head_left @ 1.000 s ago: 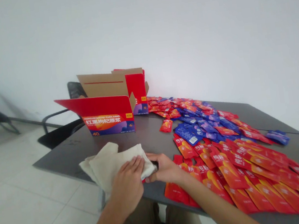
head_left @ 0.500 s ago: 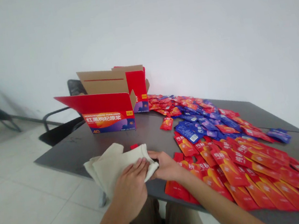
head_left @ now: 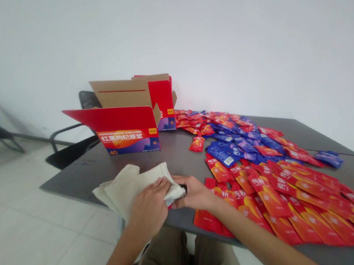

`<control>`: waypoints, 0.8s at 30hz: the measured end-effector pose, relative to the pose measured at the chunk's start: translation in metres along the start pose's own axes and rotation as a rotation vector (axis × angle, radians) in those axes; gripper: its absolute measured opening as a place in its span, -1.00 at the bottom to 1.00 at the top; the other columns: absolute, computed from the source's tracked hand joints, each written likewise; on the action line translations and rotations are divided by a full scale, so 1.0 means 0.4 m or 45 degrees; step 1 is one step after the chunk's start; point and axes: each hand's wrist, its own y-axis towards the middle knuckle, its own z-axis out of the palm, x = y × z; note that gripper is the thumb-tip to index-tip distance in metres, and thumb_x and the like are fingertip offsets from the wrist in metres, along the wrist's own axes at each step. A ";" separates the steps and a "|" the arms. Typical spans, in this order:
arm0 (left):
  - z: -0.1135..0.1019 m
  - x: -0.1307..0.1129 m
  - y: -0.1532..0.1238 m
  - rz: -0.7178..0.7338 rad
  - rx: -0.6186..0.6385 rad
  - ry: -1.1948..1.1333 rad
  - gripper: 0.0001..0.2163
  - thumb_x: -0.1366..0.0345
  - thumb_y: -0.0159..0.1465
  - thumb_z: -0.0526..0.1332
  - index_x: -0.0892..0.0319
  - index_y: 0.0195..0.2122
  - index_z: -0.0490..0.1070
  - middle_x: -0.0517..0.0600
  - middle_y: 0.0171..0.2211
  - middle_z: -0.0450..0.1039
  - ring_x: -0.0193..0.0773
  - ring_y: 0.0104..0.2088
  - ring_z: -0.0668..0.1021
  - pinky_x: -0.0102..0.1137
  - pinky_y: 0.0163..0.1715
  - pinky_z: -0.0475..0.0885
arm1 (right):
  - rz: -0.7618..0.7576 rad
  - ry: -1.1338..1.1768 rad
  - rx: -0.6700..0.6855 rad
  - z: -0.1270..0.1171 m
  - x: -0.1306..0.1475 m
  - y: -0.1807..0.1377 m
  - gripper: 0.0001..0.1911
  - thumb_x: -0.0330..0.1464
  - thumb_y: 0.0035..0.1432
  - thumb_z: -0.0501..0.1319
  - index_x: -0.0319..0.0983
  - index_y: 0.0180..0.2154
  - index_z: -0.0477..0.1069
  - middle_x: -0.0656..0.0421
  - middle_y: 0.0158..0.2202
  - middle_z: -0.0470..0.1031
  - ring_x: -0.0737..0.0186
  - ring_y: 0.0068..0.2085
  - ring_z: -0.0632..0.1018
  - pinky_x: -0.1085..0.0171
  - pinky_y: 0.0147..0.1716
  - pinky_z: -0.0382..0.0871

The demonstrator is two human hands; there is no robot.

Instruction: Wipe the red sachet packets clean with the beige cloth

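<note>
My left hand (head_left: 150,203) is closed on a folded cream cloth (head_left: 127,187), pressing it toward my right hand over the near table edge. The fingers of my right hand (head_left: 191,191) curl round the cloth's right end and grip a mostly hidden red pouch. Only a sliver of red shows below the cloth; a dark spot by my right fingertips is too small to make out. Just right of that hand lie red-orange pouches (head_left: 248,205) in overlapping rows. A lone small red sachet (head_left: 197,144) rests beyond the hands.
Two open red cartons (head_left: 129,141) stand at the back left of the dark table (head_left: 179,149). A heap of red and blue sachets (head_left: 229,134) spreads along the back and right. A black chair (head_left: 69,153) is behind the table's left side, a white wall behind.
Both hands and the cloth have shifted slightly; the cloth has moved left and up. The red bit behind the cloth no longer shows, while a red sliver appears beneath it.
</note>
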 end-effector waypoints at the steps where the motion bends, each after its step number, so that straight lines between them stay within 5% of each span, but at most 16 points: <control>1: -0.002 0.012 0.016 -0.049 0.004 0.014 -0.52 0.54 0.16 -0.01 0.26 0.11 0.34 0.11 0.15 0.36 -0.18 0.16 0.39 -0.25 0.16 0.28 | 0.019 -0.002 -0.006 -0.001 0.003 0.000 -0.44 -0.55 -0.29 0.39 -0.17 -0.13 0.54 0.24 0.03 0.49 0.11 0.03 0.49 0.22 0.09 0.27; 4: 0.000 0.027 0.041 -0.120 0.010 0.072 -0.54 0.54 0.18 -0.02 0.31 0.11 0.34 0.16 0.14 0.36 -0.17 0.16 0.39 -0.26 0.16 0.28 | 0.045 0.010 -0.012 -0.003 0.011 -0.001 -0.52 -0.52 -0.27 0.40 -0.19 -0.18 0.56 0.22 0.00 0.51 0.10 0.02 0.50 0.20 0.11 0.26; 10: 0.011 -0.017 -0.022 0.076 0.041 0.001 -0.46 0.56 0.11 -0.02 0.31 0.16 0.29 0.12 0.20 0.28 -0.19 0.23 0.29 -0.28 0.21 0.22 | 0.011 0.010 0.005 0.002 0.013 -0.002 -0.46 -0.58 -0.29 0.35 -0.17 -0.15 0.55 0.27 0.00 0.50 0.16 -0.07 0.53 0.25 0.00 0.35; 16: -0.001 0.024 0.036 -0.154 0.022 0.066 -0.55 0.53 0.20 -0.02 0.29 0.11 0.34 0.17 0.16 0.34 -0.17 0.18 0.37 -0.25 0.14 0.31 | 0.026 0.015 -0.018 -0.003 0.016 -0.001 -0.52 -0.50 -0.25 0.40 -0.20 -0.16 0.56 0.21 -0.01 0.51 0.12 -0.01 0.50 0.20 0.10 0.25; 24: 0.004 0.000 -0.004 0.015 0.035 -0.004 -0.49 0.54 0.14 -0.01 0.28 0.15 0.30 0.11 0.19 0.30 -0.22 0.22 0.32 -0.29 0.20 0.23 | 0.033 0.028 -0.003 0.001 0.004 -0.001 -0.46 -0.55 -0.30 0.40 -0.18 -0.15 0.55 0.25 -0.02 0.51 0.16 -0.07 0.52 0.26 -0.01 0.35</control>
